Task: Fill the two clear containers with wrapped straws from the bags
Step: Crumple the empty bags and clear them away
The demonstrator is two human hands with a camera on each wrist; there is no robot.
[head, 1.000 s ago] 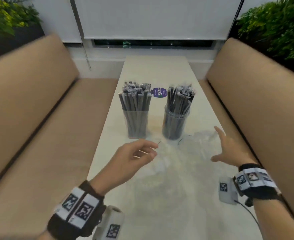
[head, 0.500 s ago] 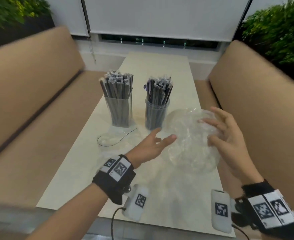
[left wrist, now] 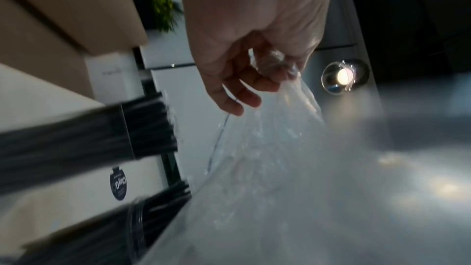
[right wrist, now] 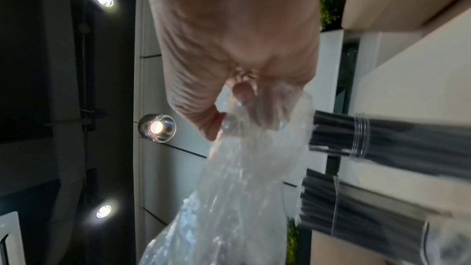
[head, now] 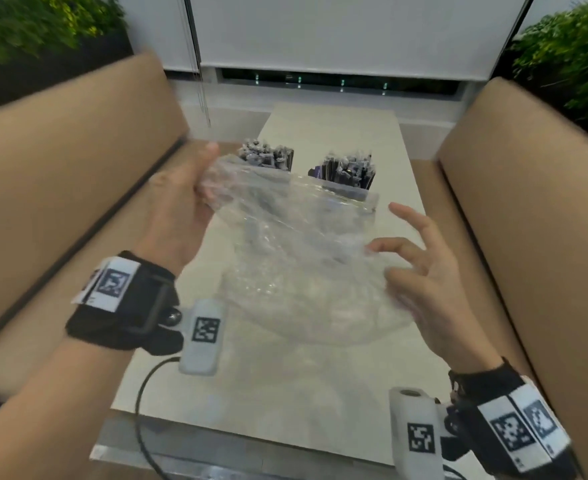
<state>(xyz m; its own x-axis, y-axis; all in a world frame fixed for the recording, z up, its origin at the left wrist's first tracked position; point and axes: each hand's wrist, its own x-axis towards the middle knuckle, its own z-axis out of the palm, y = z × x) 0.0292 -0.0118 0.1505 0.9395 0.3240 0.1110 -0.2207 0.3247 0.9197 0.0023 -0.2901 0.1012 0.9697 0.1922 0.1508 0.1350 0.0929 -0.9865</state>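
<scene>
While the crumpled clear plastic bag [head: 296, 258] hangs in the air above the pale cream worktop [head: 278, 382], we hold it between both hands. Our left hand [head: 178, 206] has its grip closed on the bag's upper left corner: in the left wrist view the fingers [left wrist: 237, 90] curl round a bunched wad of film. Our right hand [head: 424, 271] takes the bag's lower right side; from the head view its fingers look spread and bent against the film, and in the right wrist view the thumb and fingers [right wrist: 244, 92] pinch a gathered fold of it. We cannot tell whether anything lies inside the bag, though it looks slack.

Beyond the bag, further along the worktop, stand the two clear containers. The square-sided clear container [head: 268, 155] on the left is packed with dark wrapped straws [left wrist: 150, 128] that stand upright and rise above its rim. The round clear container [head: 351, 171] on the right is likewise full of dark straws, and the bag's top edge covers its lower part. They stand near each other, apart, with a small dark round label [left wrist: 118, 183] between them. Tan upholstered benches [head: 60, 188] flank the worktop on both sides.
</scene>
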